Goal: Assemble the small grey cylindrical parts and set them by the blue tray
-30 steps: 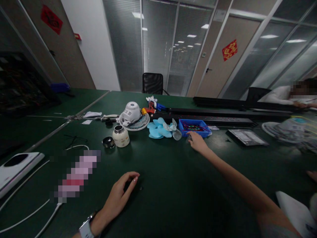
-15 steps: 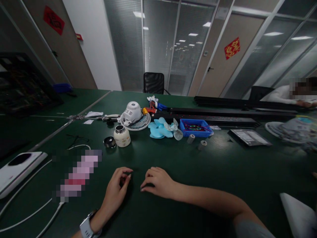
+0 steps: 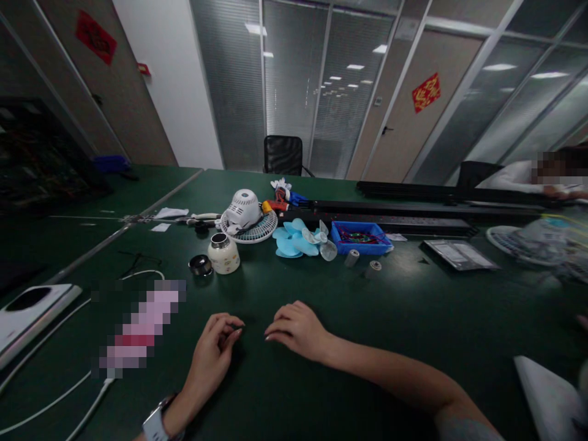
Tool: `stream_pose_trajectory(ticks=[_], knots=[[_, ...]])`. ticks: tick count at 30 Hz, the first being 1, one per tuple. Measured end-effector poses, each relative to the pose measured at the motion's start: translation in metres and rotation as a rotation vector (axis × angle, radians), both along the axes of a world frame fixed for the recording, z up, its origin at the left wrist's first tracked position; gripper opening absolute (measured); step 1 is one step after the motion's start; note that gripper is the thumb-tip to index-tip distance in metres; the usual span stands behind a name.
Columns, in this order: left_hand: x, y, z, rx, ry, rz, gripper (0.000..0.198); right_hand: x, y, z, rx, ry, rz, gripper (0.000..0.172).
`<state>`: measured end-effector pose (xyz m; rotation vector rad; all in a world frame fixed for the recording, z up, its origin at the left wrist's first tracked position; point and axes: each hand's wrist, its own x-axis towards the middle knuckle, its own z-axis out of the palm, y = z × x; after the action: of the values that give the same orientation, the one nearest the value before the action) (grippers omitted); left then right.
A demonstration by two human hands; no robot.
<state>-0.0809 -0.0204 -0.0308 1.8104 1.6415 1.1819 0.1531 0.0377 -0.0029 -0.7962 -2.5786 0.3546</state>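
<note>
Low over the dark green tabletop [image 3: 257,392], my left hand [image 3: 214,352] curls, its thumb and fingertips drawn together. A small dark spot shows at those fingertips, too small to name. My right hand [image 3: 298,331] faces it across a short gap, thumb and fingers brought together and pointing left. Whatever its fingertips may hold is hidden. Beyond the hands stand a cream jar-shaped flask [image 3: 224,254] with its top off and a black cup-like lid [image 3: 201,265]. Two small metal cylinders [image 3: 351,258] stand farther right.
Behind are a white fan housing [image 3: 243,208], blue fan blades [image 3: 294,239] and a blue tray [image 3: 361,248] of wires. At left lie a white device [image 3: 37,312] and cables [image 3: 98,398]. A bagged item [image 3: 459,254] lies right; another person [image 3: 514,176] sits at far right.
My right hand has lifted slightly away and its thumb has closed toward its fingers. My left fingertips have drawn closer together. The whole view has shifted a little.
</note>
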Motion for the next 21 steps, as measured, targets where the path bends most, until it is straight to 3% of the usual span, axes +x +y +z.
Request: stream_pose_trajectory(ticks=[2, 5, 7, 9, 15, 21], knots=[[0.001, -0.001, 0.001, -0.009, -0.010, -0.015, 0.009, 0.032, 0.023, 0.021, 0.052, 0.064, -0.166, 0.024], [0.003, -0.004, 0.002, -0.023, -0.008, -0.065, 0.010, 0.098, 0.068, 0.049, 0.180, 0.146, -0.557, 0.026], [0.005, -0.005, 0.001, -0.025, 0.004, -0.095, 0.010, 0.139, 0.095, 0.055, 0.248, 0.115, -0.771, 0.028], [0.006, -0.006, 0.000, -0.021, 0.019, -0.117, 0.009, 0.168, 0.115, 0.049, 0.240, 0.034, -0.881, 0.030], [0.007, -0.006, 0.003, -0.035, 0.031, -0.128, 0.010, 0.188, 0.130, 0.015, 0.144, -0.014, -0.920, 0.026], [0.006, -0.005, 0.005, -0.052, 0.041, -0.136, 0.011, 0.188, 0.132, 0.015, 0.195, 0.017, -0.898, 0.027]])
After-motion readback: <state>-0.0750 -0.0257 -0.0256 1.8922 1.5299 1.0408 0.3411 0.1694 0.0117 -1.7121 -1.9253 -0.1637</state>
